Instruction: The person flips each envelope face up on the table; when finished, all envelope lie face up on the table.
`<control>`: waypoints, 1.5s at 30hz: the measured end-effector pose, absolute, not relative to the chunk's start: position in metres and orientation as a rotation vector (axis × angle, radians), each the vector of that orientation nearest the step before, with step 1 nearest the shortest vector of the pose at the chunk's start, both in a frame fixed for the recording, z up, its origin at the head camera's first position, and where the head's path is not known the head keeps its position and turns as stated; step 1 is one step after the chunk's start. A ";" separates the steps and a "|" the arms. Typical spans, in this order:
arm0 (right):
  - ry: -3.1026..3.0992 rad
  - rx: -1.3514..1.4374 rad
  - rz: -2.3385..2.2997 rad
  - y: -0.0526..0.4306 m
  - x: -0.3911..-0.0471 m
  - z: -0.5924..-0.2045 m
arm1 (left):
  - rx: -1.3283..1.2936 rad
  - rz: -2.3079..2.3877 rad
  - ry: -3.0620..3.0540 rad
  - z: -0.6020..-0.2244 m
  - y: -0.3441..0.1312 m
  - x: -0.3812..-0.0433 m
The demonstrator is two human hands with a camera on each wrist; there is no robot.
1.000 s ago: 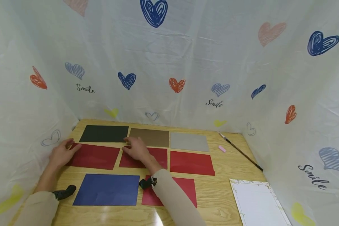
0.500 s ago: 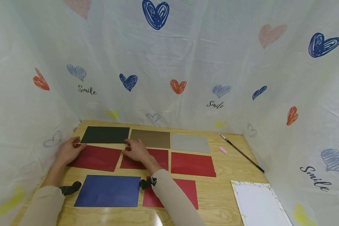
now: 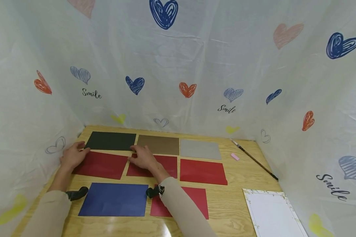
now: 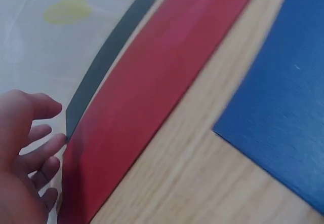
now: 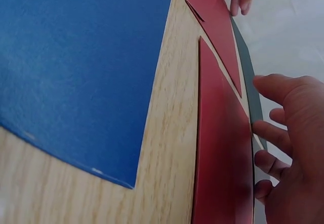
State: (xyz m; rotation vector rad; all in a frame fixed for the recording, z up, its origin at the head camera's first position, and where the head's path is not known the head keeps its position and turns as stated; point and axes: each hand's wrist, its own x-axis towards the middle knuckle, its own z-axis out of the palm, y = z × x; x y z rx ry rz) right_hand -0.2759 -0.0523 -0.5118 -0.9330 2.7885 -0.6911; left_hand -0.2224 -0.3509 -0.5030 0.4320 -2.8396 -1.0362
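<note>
My left hand (image 3: 72, 156) lies at the left end of a dark red paper sheet (image 3: 102, 166), its thumb over the sheet's far left corner. In the left wrist view the loosely bent fingers (image 4: 48, 150) of that hand come right up to the sheet's edge. My right hand (image 3: 143, 158) reaches over a second dark red sheet (image 3: 167, 164) in the middle of the row. Its fingertips are by the gap between the two red sheets, near the corner of a black-green sheet (image 3: 111, 141). Neither hand grips anything.
Beyond are a brown sheet (image 3: 158, 144) and a grey sheet (image 3: 200, 149). A bright red sheet (image 3: 203, 171) lies right; a blue one (image 3: 114, 199) and another red one (image 3: 195, 200) lie nearer. A brush (image 3: 255, 160), pink eraser-like block (image 3: 235, 156) and bordered white paper (image 3: 273, 210) are at right.
My left hand has shifted right and slightly away from me along the left end of the dark red sheet. The right hand stays almost where it was.
</note>
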 end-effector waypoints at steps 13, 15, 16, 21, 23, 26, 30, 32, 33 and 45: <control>2.749 -0.972 -0.689 -0.052 -0.276 -0.510 | 0.452 -1.527 -2.720 -0.498 -0.362 -0.231; 2.743 -0.976 -0.692 -0.052 -0.276 -0.510 | 0.461 -1.565 -2.708 -0.497 -0.362 -0.231; 2.741 -0.977 -0.695 -0.051 -0.276 -0.510 | 0.465 -1.585 -2.699 -0.497 -0.362 -0.231; 2.733 -0.979 -0.708 -0.050 -0.276 -0.511 | 0.439 -1.594 -2.662 -0.495 -0.363 -0.228; 2.734 -0.977 -0.711 -0.050 -0.276 -0.511 | 0.402 -1.572 -2.632 -0.495 -0.363 -0.227; 2.734 -0.972 -0.726 -0.049 -0.277 -0.511 | 0.327 -1.555 -2.530 -0.495 -0.360 -0.226; 2.730 -0.960 -0.741 -0.048 -0.278 -0.512 | 0.234 -1.571 -2.352 -0.496 -0.355 -0.226; 2.729 -0.953 -0.747 -0.048 -0.278 -0.512 | 0.211 -1.544 -2.307 -0.496 -0.353 -0.227; 2.728 -0.953 -0.752 -0.047 -0.278 -0.513 | 0.200 -1.524 -2.290 -0.496 -0.351 -0.228; 2.802 -1.047 -0.725 -0.043 -0.282 -0.516 | 0.155 -1.118 -2.323 -0.497 -0.344 -0.234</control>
